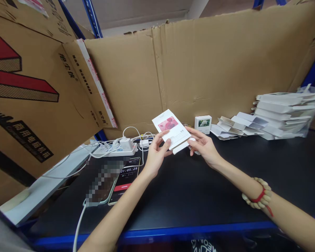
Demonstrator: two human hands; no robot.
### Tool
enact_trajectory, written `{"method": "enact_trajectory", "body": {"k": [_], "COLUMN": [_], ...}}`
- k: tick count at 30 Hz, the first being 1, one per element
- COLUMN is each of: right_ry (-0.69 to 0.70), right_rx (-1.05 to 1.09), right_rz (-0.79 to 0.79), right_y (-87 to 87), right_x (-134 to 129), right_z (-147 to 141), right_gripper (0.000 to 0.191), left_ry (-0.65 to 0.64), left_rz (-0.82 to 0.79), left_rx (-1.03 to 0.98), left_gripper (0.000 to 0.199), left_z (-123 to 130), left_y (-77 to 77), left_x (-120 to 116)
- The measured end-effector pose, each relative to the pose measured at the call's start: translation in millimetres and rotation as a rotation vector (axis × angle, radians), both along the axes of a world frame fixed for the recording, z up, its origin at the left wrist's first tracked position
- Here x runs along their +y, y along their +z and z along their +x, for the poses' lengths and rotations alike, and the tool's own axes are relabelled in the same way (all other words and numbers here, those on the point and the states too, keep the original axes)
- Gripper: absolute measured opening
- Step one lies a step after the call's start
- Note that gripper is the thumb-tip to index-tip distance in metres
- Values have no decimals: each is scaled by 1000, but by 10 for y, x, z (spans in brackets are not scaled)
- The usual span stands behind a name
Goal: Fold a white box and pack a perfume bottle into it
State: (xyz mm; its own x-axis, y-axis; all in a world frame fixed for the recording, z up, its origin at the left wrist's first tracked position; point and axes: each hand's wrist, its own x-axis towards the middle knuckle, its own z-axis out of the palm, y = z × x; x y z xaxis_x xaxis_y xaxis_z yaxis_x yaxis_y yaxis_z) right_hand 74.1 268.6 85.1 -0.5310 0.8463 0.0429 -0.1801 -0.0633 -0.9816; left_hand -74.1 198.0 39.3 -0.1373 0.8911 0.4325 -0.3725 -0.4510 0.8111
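Note:
A flat white paper box (173, 131) with a pink rose picture is held above the table, tilted. My left hand (157, 150) pinches its lower left edge between thumb and fingers. My right hand (201, 143) grips the lower right corner, its thumb by a flap that sticks out from the near end. Something shiny or clear shows below my right fingers, too hidden to name. Behind my right hand, a small white box (203, 124) with a white flower picture stands upright against the cardboard.
To the right lie several unfolded white boxes (238, 124) and a tall stack of white boxes (278, 113) in clear plastic. At left are a power strip (118, 149) with cables and two phones, one showing a timer (127, 176). Cardboard walls (212, 63) enclose the black tabletop (189, 196).

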Motion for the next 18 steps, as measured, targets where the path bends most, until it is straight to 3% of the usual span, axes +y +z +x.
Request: {"method": "enact_trajectory", "body": {"k": [9, 14, 18], "right_ry": [-19, -26, -39], "right_rx": [-23, -42, -48], "right_rz": [10, 57, 134], "right_y": [33, -19, -82], "right_x": [-8, 16, 60], "right_z": [-26, -11, 2], "right_gripper": [67, 65, 67], "left_ry": [-24, 9, -35], "left_rz": [55, 37, 51], "left_rx": [30, 45, 52], "left_gripper": [62, 60, 63], "left_z": [-13, 29, 72], "left_y": [20, 28, 46], "left_x": [1, -23, -30]}}
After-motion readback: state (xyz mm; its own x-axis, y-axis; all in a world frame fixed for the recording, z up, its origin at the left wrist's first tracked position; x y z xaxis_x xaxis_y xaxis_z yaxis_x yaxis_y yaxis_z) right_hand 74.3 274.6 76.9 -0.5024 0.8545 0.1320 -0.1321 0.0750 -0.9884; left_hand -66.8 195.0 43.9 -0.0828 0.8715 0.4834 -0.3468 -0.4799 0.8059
